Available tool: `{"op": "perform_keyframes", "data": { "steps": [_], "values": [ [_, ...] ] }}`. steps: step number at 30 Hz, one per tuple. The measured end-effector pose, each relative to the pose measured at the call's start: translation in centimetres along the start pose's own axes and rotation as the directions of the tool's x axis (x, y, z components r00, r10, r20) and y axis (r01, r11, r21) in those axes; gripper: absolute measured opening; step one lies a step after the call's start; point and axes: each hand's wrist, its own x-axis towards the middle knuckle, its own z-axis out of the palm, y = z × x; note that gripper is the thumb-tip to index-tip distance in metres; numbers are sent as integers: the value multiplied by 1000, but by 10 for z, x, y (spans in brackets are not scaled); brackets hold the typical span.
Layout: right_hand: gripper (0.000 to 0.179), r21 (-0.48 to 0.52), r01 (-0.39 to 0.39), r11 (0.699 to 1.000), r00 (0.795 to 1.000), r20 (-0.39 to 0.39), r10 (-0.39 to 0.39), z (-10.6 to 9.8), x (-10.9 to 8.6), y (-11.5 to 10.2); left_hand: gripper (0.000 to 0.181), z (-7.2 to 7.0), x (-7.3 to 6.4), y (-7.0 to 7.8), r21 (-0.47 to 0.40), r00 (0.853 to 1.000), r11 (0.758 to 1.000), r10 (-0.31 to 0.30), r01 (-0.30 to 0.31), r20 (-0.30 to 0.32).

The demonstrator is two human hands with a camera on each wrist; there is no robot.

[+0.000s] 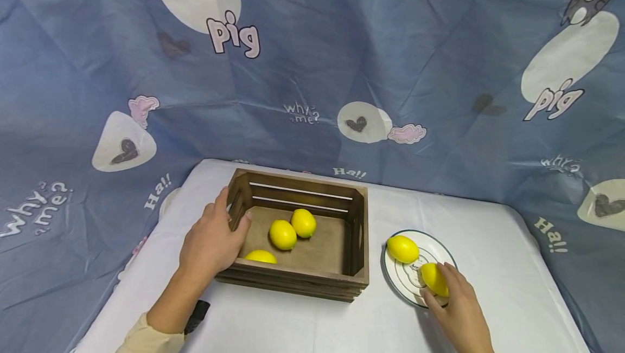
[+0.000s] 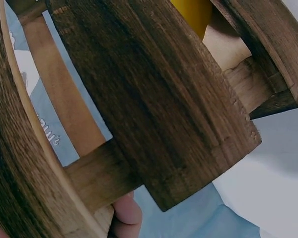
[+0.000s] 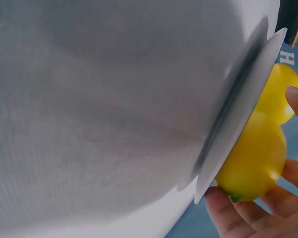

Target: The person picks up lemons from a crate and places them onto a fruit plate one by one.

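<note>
A brown slatted wooden crate (image 1: pixel 312 278) stands on the white-covered table, with three yellow lemons (image 1: pixel 282 235) visible inside. My left hand (image 1: pixel 211 236) grips the crate's left end, thumb over the rim; in the left wrist view a fingertip (image 2: pixel 126 210) shows by the slats. To the right, a white plate (image 1: pixel 401 282) with a dark rim carries two lemons. My right hand (image 1: pixel 461 304) has its fingers curved round the nearer lemon (image 1: pixel 433 278), which is still over the plate. The other lemon (image 1: pixel 402 249) lies at the plate's upper left.
Behind the table hangs a blue printed cloth (image 1: pixel 312 71), which also drops at both sides. White cloth (image 1: pixel 376 315) covers the table between crate and plate. A dark band (image 1: pixel 197 315) shows at my left wrist.
</note>
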Motion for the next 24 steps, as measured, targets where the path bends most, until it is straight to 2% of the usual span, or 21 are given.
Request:
{"op": "perform_keyframes", "data": {
  "steps": [8, 15, 24],
  "values": [
    [69, -50, 7, 999, 1000, -17, -8, -8, 2, -9, 88, -1, 0, -2, -12, 1000, 1000, -1, 1, -16],
    [67, -6, 85, 996, 996, -39, -85, -21, 7, -24, 89, 0, 0, -3, -11, 1000, 1000, 5, -5, -17],
    [67, 59, 174, 983, 984, -52, -171, -47, 14, -59, 92, 0, 0, -3, -19, 1000, 1000, 4, -5, -3]
  ]
}}
